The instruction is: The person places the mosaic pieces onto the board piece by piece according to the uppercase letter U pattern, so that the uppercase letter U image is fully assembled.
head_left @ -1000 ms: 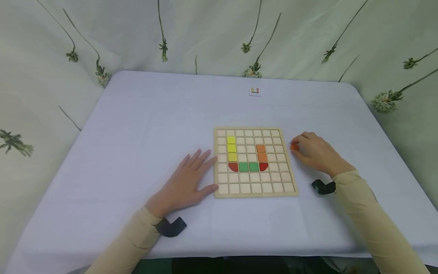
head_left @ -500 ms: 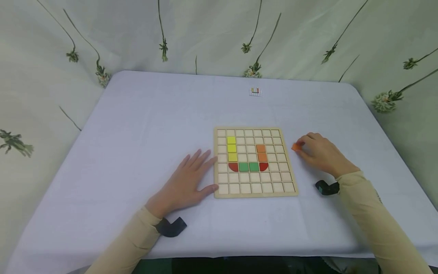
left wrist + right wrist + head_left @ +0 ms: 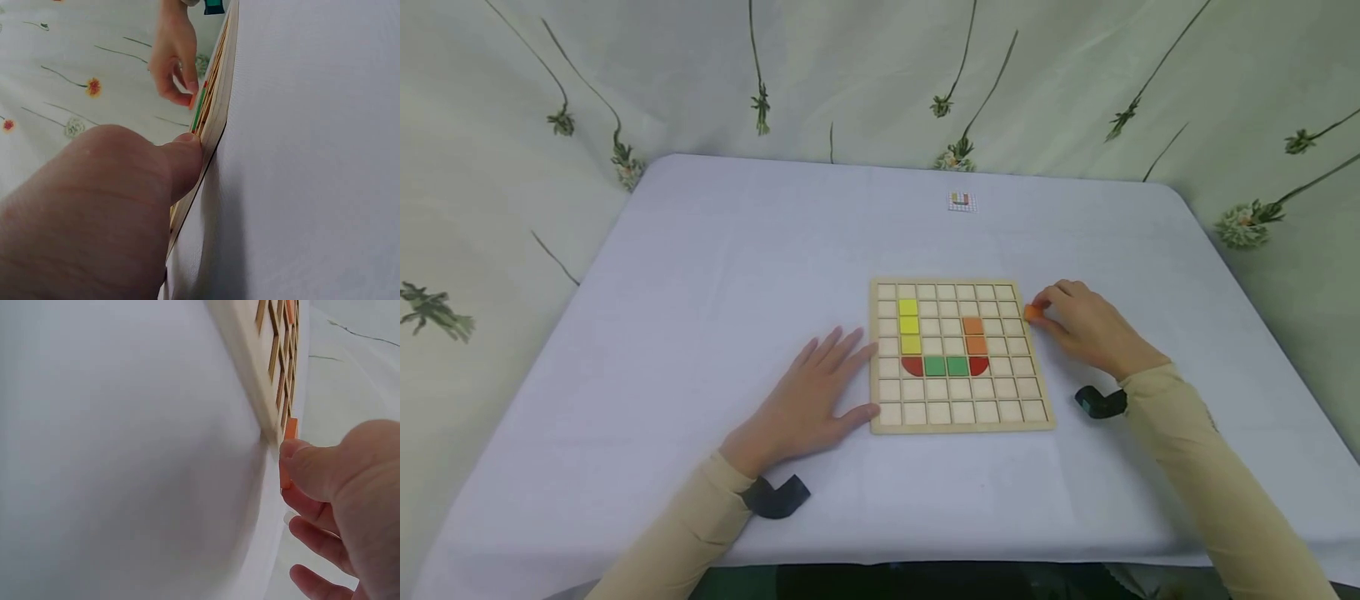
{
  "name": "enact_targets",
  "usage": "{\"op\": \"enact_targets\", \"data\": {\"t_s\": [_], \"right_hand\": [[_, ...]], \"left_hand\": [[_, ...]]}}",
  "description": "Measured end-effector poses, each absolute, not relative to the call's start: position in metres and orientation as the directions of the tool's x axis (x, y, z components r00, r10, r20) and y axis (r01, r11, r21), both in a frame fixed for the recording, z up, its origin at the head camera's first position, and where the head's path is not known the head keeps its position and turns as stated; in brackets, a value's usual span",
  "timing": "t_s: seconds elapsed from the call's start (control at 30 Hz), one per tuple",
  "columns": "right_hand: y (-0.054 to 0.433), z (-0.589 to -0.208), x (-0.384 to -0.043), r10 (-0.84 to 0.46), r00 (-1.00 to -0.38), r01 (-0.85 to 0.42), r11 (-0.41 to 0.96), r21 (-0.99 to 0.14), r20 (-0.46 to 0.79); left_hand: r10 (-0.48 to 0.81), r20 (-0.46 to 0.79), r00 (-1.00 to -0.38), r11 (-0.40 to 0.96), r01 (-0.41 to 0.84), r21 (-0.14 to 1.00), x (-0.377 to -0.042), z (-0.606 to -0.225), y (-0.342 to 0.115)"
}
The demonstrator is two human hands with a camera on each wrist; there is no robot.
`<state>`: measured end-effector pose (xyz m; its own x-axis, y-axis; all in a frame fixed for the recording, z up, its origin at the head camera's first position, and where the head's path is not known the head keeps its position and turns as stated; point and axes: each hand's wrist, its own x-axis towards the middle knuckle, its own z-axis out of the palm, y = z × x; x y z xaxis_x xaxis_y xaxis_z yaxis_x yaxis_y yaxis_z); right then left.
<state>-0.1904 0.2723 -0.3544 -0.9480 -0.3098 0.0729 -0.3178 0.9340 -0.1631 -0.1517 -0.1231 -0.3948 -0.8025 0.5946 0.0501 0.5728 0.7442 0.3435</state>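
A wooden grid board point(image 3: 962, 427) lies on the white-covered table. My right hand point(image 3: 1093, 327) pinches an orange square tile point(image 3: 1033, 312) between thumb and fingers, at the board's right edge; the right wrist view shows this orange tile point(image 3: 289, 428) close to the wooden rim. My left hand point(image 3: 808, 400) lies with spread fingers at the board's left side, its fingertips and thumb touching the rim. Set in the grid are several yellow tiles point(image 3: 909, 325) in a column, two green tiles point(image 3: 946, 366), a red rounded tile point(image 3: 912, 366) on each side of them, and two orange tiles point(image 3: 974, 335).
A small card point(image 3: 961, 201) printed with a coloured pattern on a grid lies near the table's far edge. Behind the table point(image 3: 760, 242) hangs a pale cloth point(image 3: 865, 75) printed with flowers. A dark strap sits at each wrist.
With the orange tile in its fingers, my right hand first drew slightly right, then moved left to the board's right edge. The left hand stays where it was.
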Motion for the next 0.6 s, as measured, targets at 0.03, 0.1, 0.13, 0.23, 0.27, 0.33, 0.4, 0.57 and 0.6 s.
{"op": "enact_targets", "data": {"t_s": [0.03,0.1,0.13,0.23,0.27,0.33,0.4,0.57,0.6], "right_hand": [[0.268,-0.353,-0.192,-0.311,-0.948,-0.318,0.934,-0.163,0.069],[0.260,-0.351,-0.196,-0.318,-0.946,-0.324,0.931,-0.170,0.064],[0.256,-0.351,-0.198,-0.328,-0.942,-0.336,0.926,-0.174,0.069],[0.245,-0.351,-0.203,-0.369,-0.925,-0.379,0.906,-0.186,0.090],[0.241,-0.351,-0.205,-0.386,-0.918,-0.397,0.898,-0.189,0.096],[0.235,-0.352,-0.209,-0.421,-0.900,-0.435,0.881,-0.186,0.110],[0.228,-0.353,-0.212,-0.448,-0.886,-0.463,0.868,-0.182,0.119],[0.215,-0.354,-0.218,-0.485,-0.865,-0.501,0.845,-0.185,0.131],[0.212,-0.354,-0.219,-0.488,-0.864,-0.504,0.843,-0.189,0.128]], "left_hand": [[0.595,0.051,-0.802,0.744,0.573,0.345,-0.152,-0.395,-0.123],[0.596,0.053,-0.801,0.741,0.575,0.347,-0.152,-0.396,-0.124],[0.598,0.053,-0.800,0.740,0.576,0.348,-0.152,-0.396,-0.124],[0.601,0.057,-0.798,0.736,0.579,0.350,-0.152,-0.398,-0.125],[0.601,0.059,-0.797,0.735,0.580,0.350,-0.153,-0.399,-0.125],[0.602,0.061,-0.796,0.734,0.581,0.353,-0.153,-0.399,-0.126],[0.601,0.062,-0.797,0.733,0.581,0.354,-0.153,-0.399,-0.126],[0.601,0.062,-0.797,0.734,0.581,0.352,-0.152,-0.399,-0.126],[0.601,0.063,-0.796,0.733,0.582,0.353,-0.152,-0.399,-0.126]]}}
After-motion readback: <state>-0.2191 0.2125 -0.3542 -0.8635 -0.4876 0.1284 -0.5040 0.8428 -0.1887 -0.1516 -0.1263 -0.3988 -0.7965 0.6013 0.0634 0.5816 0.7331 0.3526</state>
